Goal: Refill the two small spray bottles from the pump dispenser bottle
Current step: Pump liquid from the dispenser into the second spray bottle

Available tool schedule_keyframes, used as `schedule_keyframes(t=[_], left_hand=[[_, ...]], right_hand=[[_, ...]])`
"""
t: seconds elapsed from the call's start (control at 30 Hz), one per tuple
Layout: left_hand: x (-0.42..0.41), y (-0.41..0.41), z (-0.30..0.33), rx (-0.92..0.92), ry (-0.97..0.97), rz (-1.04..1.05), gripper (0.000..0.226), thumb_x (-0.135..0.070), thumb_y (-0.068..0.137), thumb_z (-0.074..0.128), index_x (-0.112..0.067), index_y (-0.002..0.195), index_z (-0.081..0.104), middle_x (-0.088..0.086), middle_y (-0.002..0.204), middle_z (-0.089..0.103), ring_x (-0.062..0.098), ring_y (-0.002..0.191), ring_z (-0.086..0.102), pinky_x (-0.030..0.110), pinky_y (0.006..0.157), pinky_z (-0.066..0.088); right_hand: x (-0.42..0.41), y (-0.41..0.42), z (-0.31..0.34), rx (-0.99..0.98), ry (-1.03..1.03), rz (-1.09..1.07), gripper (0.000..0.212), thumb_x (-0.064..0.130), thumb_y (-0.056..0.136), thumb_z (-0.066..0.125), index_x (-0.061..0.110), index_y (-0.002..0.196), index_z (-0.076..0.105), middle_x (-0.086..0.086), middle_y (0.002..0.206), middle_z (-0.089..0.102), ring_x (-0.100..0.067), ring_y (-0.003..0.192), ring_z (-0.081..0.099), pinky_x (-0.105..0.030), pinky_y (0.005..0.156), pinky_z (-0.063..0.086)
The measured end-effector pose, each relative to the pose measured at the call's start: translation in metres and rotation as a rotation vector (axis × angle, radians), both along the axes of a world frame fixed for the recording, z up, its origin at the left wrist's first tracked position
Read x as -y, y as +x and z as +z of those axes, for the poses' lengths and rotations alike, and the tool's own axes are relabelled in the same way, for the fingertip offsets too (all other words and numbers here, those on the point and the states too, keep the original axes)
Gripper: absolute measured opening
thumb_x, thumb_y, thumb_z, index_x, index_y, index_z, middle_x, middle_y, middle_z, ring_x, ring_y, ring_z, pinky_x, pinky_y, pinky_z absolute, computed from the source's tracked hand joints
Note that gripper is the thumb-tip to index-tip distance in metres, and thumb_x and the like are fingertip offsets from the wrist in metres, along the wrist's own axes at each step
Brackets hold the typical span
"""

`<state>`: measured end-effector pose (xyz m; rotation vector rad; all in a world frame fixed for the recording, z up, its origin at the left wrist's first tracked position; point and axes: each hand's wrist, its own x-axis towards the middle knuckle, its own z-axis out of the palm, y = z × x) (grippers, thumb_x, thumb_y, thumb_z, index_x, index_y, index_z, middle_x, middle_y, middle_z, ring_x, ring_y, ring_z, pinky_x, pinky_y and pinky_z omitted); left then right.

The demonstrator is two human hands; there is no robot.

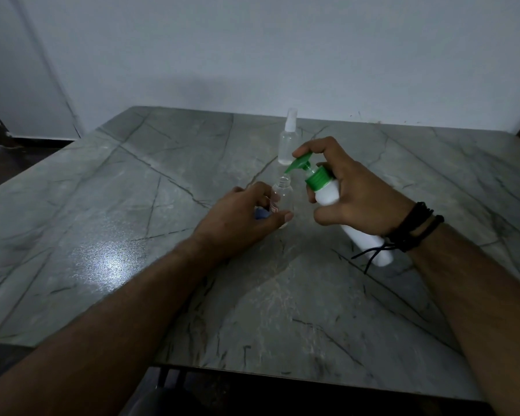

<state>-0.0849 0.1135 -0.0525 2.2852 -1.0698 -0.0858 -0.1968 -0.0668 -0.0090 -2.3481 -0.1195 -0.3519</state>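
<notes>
right hand [351, 187] gripping pump bottle [327, 193] | left hand [240, 220] around open spray bottle [283, 195]

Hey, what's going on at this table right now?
A person is refilling small spray bottles. The left hand steadies an open clear bottle on the table. The right hand tilts a white pump bottle, its green nozzle over the opening. A capped spray bottle stands behind.

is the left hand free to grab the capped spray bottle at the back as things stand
Probably not yet: the left hand is holding the open bottle under the pump nozzle, and the right hand sits in front of the capped spray bottle.
</notes>
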Motion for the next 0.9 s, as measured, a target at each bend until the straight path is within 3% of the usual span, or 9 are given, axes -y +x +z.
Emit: schedule_keyframes(t=[0.27,0.47,0.67,0.9], left_hand=[[-0.0001,0.0006,0.0004,-0.004,-0.011,-0.017,0.043,-0.057,0.083,0.06,-0.027,0.113,0.053,-0.006,0.11,0.06,0.011,0.1,0.053,0.03,0.081,0.048],[-0.0003,0.0015,-0.0007,0.008,-0.009,-0.021,0.04,-0.056,0.084,0.061,-0.028,0.111,0.053,-0.007,0.108,0.059,0.008,0.097,0.051,0.019,0.073,0.042],[0.0017,0.0022,-0.001,0.009,0.001,-0.015,0.038,-0.057,0.083,0.061,-0.03,0.108,0.052,-0.005,0.114,0.06,0.01,0.1,0.052,0.03,0.08,0.047],[0.0011,0.0015,-0.0006,0.009,0.004,-0.015,0.039,-0.055,0.084,0.062,-0.028,0.11,0.053,-0.005,0.109,0.06,0.009,0.095,0.053,0.029,0.078,0.048]], right_hand=[[0.0014,0.0003,0.0009,-0.006,0.006,0.0,0.075,0.012,0.065,0.07,0.031,0.131,0.041,-0.007,0.084,0.064,-0.028,0.076,0.064,-0.051,0.073,0.055],[-0.001,0.0007,-0.0006,0.002,-0.019,0.001,0.08,0.012,0.064,0.071,0.032,0.135,0.041,-0.005,0.082,0.064,-0.028,0.074,0.064,-0.051,0.073,0.054],[0.0013,0.0005,0.0007,-0.005,0.009,0.007,0.073,0.011,0.065,0.07,0.03,0.13,0.042,-0.009,0.084,0.064,-0.031,0.076,0.064,-0.053,0.072,0.054],[0.0002,0.0008,-0.0003,0.003,-0.017,0.008,0.078,0.013,0.065,0.07,0.03,0.136,0.04,-0.003,0.082,0.063,-0.027,0.074,0.064,-0.05,0.073,0.055]])
